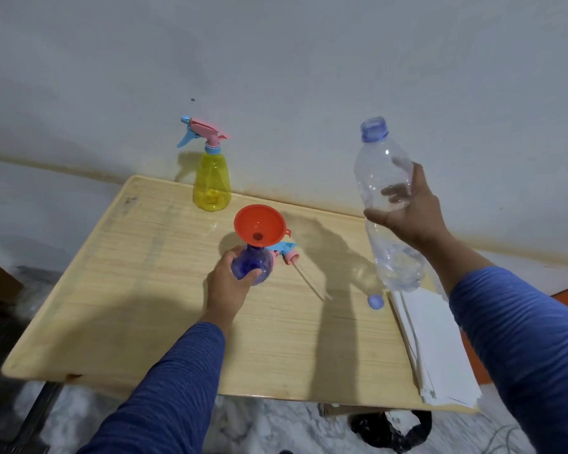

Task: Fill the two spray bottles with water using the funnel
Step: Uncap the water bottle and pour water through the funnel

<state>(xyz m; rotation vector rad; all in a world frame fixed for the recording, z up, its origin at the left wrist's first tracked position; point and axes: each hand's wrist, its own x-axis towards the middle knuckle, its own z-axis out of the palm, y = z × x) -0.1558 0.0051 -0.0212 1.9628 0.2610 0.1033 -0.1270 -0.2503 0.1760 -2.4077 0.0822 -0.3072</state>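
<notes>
Left hand (pixel 225 283) round one of two spray bottles (pixel 252 264)

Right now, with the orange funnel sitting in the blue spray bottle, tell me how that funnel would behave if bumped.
The orange funnel looks like thin plastic, so probably light and stiff. Its wide bowl sits high above the blue spray bottle, only its spout in the neck, so a bump would likely tilt it. The left hand steadies the bottle, not the funnel.

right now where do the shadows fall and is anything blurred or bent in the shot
Head view: hard shadows of the arms and water bottle fall leftward across the table; the wide lens bows the table's edges; the right hand and paper stack look slightly soft.
</notes>
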